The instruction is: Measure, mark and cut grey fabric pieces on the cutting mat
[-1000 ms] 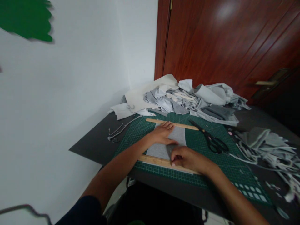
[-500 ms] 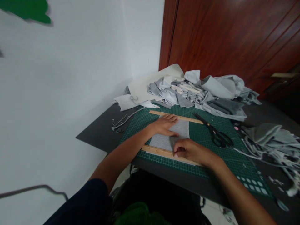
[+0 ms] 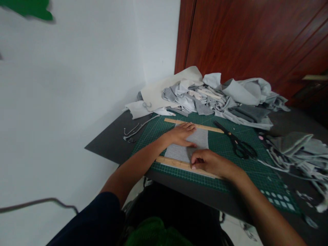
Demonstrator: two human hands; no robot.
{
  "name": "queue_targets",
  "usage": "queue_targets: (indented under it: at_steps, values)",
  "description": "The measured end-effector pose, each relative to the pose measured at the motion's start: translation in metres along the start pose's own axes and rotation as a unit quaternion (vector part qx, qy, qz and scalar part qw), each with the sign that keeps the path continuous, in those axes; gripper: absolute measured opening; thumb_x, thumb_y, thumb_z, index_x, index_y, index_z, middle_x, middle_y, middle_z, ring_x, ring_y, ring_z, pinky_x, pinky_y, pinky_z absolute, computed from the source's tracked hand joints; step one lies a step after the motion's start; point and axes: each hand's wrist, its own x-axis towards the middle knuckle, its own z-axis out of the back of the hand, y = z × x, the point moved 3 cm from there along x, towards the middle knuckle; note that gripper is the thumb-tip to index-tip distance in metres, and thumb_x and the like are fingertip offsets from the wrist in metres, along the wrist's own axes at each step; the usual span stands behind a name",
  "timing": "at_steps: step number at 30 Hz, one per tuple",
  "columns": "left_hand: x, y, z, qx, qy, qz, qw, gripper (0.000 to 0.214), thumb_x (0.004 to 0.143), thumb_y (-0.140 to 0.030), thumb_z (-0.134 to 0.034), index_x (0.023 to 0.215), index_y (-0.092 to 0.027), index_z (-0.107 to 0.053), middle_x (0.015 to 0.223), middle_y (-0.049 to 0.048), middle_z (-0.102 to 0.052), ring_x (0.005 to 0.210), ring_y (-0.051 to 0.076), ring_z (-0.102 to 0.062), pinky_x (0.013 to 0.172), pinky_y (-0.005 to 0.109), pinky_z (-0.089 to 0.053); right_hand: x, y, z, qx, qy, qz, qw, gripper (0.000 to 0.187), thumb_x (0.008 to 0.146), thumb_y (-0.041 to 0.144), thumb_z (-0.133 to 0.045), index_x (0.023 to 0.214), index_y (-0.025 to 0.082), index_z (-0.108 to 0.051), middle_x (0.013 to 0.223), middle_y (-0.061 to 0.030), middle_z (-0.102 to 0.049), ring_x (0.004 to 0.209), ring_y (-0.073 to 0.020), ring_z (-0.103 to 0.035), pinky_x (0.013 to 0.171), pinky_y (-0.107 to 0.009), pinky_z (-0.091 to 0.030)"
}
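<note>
A piece of grey fabric [image 3: 176,153] lies flat on the green cutting mat [image 3: 220,147]. My left hand [image 3: 182,134] rests open on it, fingers spread, its fingertips by the far wooden ruler [image 3: 210,128]. My right hand [image 3: 206,160] is closed in a pinch at the near wooden ruler [image 3: 176,163], which lies across the fabric's near edge. Whatever its fingertips may hold is too small to make out. A thin pale strip shows along the near side of that ruler. To the right, black scissors [image 3: 238,145] lie on the mat.
Heaped grey and white fabric scraps [image 3: 200,99] line the back of the dark table [image 3: 110,143]. More scraps [image 3: 297,147] and cords are piled at the right. Loose cords [image 3: 139,129] lie at the left. A white wall [image 3: 89,85] and a wooden door [image 3: 243,41] stand close behind.
The camera view has shifted slightly. Both hands keep nearly the same places on the fabric and the near ruler; nothing has been picked up or let go visibly.
</note>
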Motion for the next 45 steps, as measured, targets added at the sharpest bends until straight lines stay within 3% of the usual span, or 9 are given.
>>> queue_targets:
  at_steps: [6,22,34,39,45]
  values:
    - [-0.001,-0.001,0.003,0.012,0.001,0.000,1.000,0.092,0.091,-0.073,-0.056,0.157,-0.011,-0.038,0.167,0.0158,-0.035,0.157,0.030,-0.027,0.128,0.037,-0.016,0.000,0.002,0.000,0.005,0.002,-0.003,1.000,0.013,0.091,0.030,-0.067,0.090,0.019,-0.073,0.079,-0.0003,-0.067,0.073,-0.0157,-0.059,0.066,-0.026,-0.041]
    - [-0.003,-0.001,0.000,0.034,-0.001,0.006,0.999,0.096,0.093,-0.074,-0.053,0.158,-0.005,-0.037,0.167,0.0186,-0.034,0.158,0.030,-0.025,0.130,0.037,-0.012,0.000,0.002,-0.002,0.001,-0.007,-0.015,1.000,0.008,0.090,0.026,-0.070,0.090,0.019,-0.073,0.080,0.0002,-0.068,0.075,-0.0162,-0.062,0.067,-0.026,-0.042]
    - [-0.003,0.005,-0.004,-0.026,-0.004,0.015,1.000,0.096,0.090,-0.075,-0.057,0.160,-0.011,-0.037,0.169,0.0160,-0.030,0.159,0.030,-0.023,0.130,0.039,-0.014,0.002,-0.002,-0.003,-0.006,-0.015,-0.001,1.000,0.007,0.090,0.027,-0.071,0.091,0.020,-0.073,0.081,0.0004,-0.068,0.076,-0.0159,-0.062,0.068,-0.026,-0.042]
    - [-0.002,0.016,-0.004,-0.095,-0.065,0.015,0.993,0.082,0.092,-0.070,-0.063,0.155,-0.019,-0.047,0.165,0.0125,-0.041,0.156,0.027,-0.032,0.128,0.041,-0.025,0.001,-0.001,-0.002,-0.004,-0.011,-0.005,1.000,0.008,0.090,0.028,-0.071,0.091,0.020,-0.073,0.082,0.0003,-0.069,0.076,-0.0157,-0.062,0.068,-0.025,-0.042]
    - [-0.005,0.039,0.009,-0.081,-0.213,0.103,0.968,0.063,0.097,-0.061,-0.063,0.142,-0.017,-0.061,0.152,0.0143,-0.056,0.147,0.028,-0.046,0.123,0.044,-0.035,0.002,0.001,-0.002,0.000,-0.006,-0.005,1.000,0.008,0.089,0.025,-0.071,0.093,0.019,-0.075,0.083,-0.0005,-0.069,0.076,-0.0154,-0.062,0.067,-0.024,-0.042]
